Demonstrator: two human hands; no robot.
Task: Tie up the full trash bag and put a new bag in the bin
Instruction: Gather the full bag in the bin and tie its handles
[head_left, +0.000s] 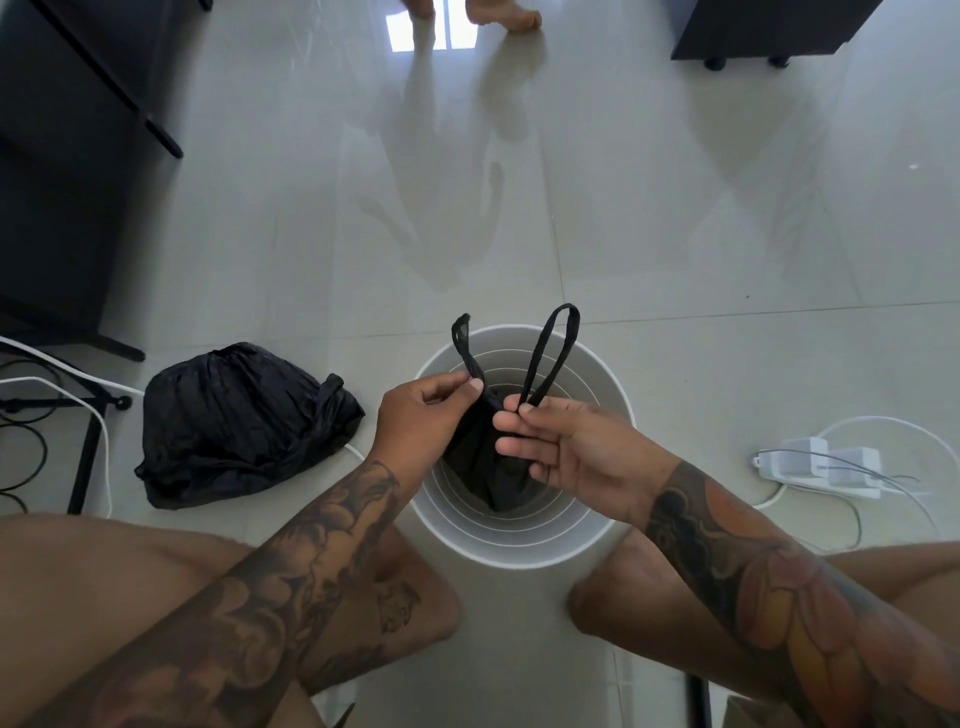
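Observation:
A white round bin (524, 543) stands on the floor between my knees. Over its mouth I hold a new black bag (480, 465), still bunched, with its lower part hanging inside the bin. My left hand (421, 421) pinches one handle of the bag near the top. My right hand (561, 447) pinches the other handle, whose loop (553, 345) sticks up. A full black trash bag (239, 423) lies tied on the floor left of the bin.
Cables and a black stand (78, 415) lie at the far left. A white power strip with chargers (826, 465) sits right of the bin. Dark furniture (62, 156) fills the upper left, a black cabinet (753, 31) the upper right. Another person's bare feet (498, 15) are at the top.

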